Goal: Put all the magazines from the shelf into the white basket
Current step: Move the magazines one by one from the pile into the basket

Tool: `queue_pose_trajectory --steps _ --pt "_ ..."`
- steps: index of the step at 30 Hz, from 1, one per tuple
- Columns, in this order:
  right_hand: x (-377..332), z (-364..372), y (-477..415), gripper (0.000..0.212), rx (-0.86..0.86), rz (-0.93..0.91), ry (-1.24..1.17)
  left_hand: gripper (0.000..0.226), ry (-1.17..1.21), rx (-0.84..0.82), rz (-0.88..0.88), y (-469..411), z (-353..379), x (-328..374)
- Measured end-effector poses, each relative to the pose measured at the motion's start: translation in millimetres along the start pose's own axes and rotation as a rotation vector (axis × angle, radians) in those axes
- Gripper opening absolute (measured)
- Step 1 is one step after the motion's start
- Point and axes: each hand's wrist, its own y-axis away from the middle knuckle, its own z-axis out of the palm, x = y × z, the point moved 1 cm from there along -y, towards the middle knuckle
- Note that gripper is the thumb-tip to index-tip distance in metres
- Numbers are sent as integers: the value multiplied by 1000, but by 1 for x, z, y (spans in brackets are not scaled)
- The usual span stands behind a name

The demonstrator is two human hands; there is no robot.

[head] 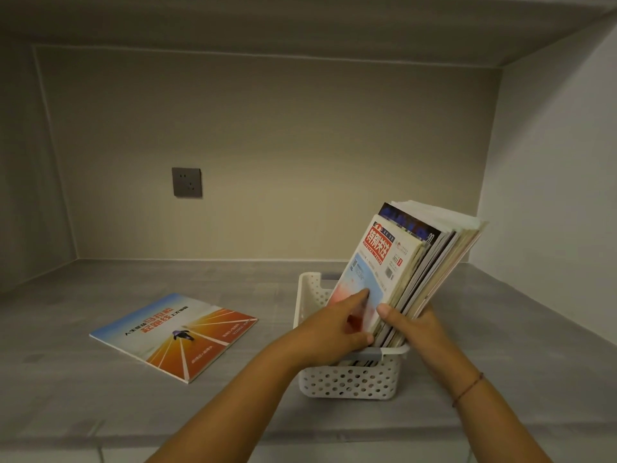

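Note:
A white perforated basket [350,379] stands on the grey shelf, right of centre. Several magazines [414,262] stand upright in it, leaning to the right; the front one has a red title block and a pale blue cover. My right hand [410,324] grips the lower edge of this stack, thumb on the front. My left hand [337,324] rests on the front cover, index finger stretched across it, other fingers curled at the basket's rim. One more magazine [173,335] with an orange and blue cover lies flat on the shelf, left of the basket.
The shelf [100,412] is a deep niche with a back wall, side walls and a ceiling above. A dark wall socket [187,182] sits on the back wall. A right side wall [551,195] rises close behind the stack.

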Motion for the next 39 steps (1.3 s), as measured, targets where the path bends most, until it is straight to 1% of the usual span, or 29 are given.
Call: queue_pose_trajectory --steps 2,4,6,8,10,11,12,13,14,15,16,17,19,22,25,27,29,31,34,36,39 --pt "0 0 1 82 -2 5 3 64 44 28 25 3 -1 -2" --pt "-1 -1 1 83 0 16 13 47 104 136 60 8 -5 -6" --pt "0 -1 1 83 8 28 28 34 90 367 67 16 -14 -18" --pt "1 -2 2 82 24 27 38 30 78 649 20 27 -29 -41" --pt "1 -2 2 80 54 -4 27 29 83 894 -116 44 -47 -73" --pt "1 -2 2 79 72 -22 18 30 52 988 -248 54 -56 -93" --pt "1 -1 2 77 87 -36 11 33 -25 1047 -420 64 -66 -112" --pt "1 0 1 75 99 -46 6 40 -131 1060 -621 75 -75 -131" --pt "1 0 1 72 107 -54 2 53 -227 1027 -818 86 -82 -149" --pt "0 1 1 69 113 -61 -4 70 -266 971 -985 95 -89 -164" --pt "0 1 1 68 119 -64 -7 87 -244 922 -1100 102 -94 -175" --pt "0 1 1 67 123 -63 -6 102 -196 889 -1165 106 -97 -184" --pt "0 1 1 70 126 -54 4 119 -148 849 -1195 108 -101 -195" --pt "-1 1 2 70 114 -48 8 122 -178 800 -1191 103 -103 -199" --pt "-3 4 4 65 114 -44 10 113 -223 774 -1159 101 -107 -201" --pt "-3 5 4 63 119 -39 11 100 -182 796 -1089 101 -110 -201" --pt "-4 5 5 63 122 -30 15 93 -147 794 -1060 98 -112 -199" --pt "-4 5 5 68 114 -21 28 89 -125 764 -1105 93 -116 -195" --pt "-6 6 6 75 107 -16 36 82 -116 648 -1199 89 -125 -192" --pt "-7 6 7 76 110 -8 27 81 -107 577 -1222 87 -129 -193" --pt "-8 8 8 71 117 -6 12 85 -99 527 -1220 83 -133 -197"
